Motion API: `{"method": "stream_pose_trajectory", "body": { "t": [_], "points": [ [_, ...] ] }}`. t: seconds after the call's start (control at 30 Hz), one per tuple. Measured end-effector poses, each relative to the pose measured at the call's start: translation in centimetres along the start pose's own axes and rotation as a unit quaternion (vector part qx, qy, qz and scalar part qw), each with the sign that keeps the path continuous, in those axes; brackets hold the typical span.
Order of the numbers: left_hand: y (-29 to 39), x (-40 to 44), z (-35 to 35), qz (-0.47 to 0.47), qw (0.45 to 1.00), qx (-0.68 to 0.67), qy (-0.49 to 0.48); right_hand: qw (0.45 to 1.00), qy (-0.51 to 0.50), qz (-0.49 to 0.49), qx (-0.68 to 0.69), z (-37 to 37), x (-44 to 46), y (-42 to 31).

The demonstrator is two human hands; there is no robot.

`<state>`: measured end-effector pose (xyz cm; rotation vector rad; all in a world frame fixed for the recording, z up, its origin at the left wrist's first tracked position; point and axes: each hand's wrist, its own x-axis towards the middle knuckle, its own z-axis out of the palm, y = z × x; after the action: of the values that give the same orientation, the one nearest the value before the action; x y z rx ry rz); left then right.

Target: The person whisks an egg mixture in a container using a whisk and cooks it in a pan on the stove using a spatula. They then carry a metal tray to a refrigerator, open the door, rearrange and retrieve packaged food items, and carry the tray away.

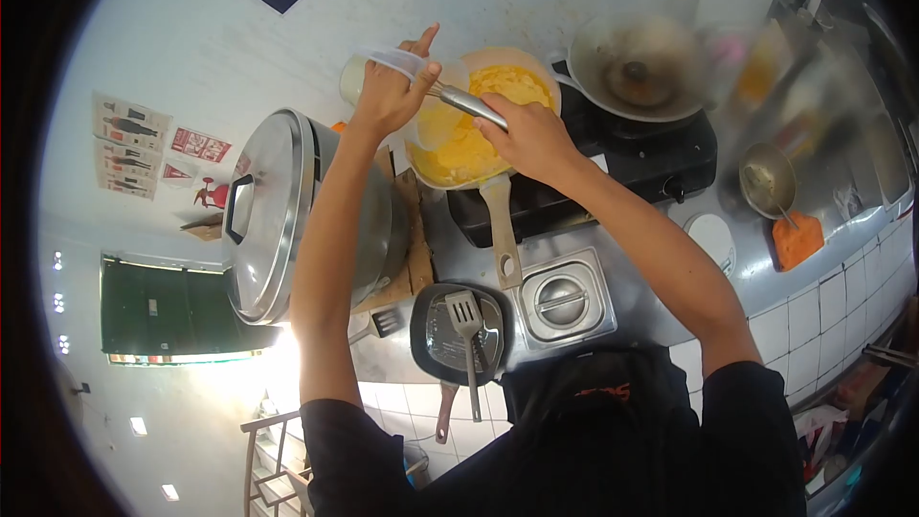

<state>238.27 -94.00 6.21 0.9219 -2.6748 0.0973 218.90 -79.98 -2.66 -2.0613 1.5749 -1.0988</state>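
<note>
Above a light-coloured frying pan (500,220), my left hand (388,96) grips a translucent plastic container (395,61) by its rim, tipped towards the pan. One finger of that hand points outward. Closed around the metal handle of a whisk (472,107), my right hand (528,137) is over the pan's right side. The whisk's wires reach to the container's mouth and are partly hidden by my left hand. A yellow, egg-like mixture (469,155) with paler patches spreads over the pan. The pan rests on a black stove (661,158), its handle towards me.
A large lidded pot (273,215) stands left. Right of the pan, a wok (627,86) steams. Nearer me are a square pan (436,349) with a slotted spatula (466,311) and a lidded steel container (567,302). A ladle (766,172) and orange cloth (796,241) lie right.
</note>
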Motion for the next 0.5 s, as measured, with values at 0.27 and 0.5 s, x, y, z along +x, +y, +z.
{"method": "stream_pose_trajectory", "body": {
  "t": [0.27, 0.5],
  "points": [
    [0.6, -0.1, -0.6, 0.027, 0.999, 0.044, -0.010, 0.984, 0.025, 0.065, 0.164, 0.7, 0.2, 1.0],
    [0.4, 0.1, -0.3, 0.020, 0.999, 0.033, -0.011, 0.972, 0.039, 0.105, 0.206, 1.1, -0.8, 1.3]
  ]
}}
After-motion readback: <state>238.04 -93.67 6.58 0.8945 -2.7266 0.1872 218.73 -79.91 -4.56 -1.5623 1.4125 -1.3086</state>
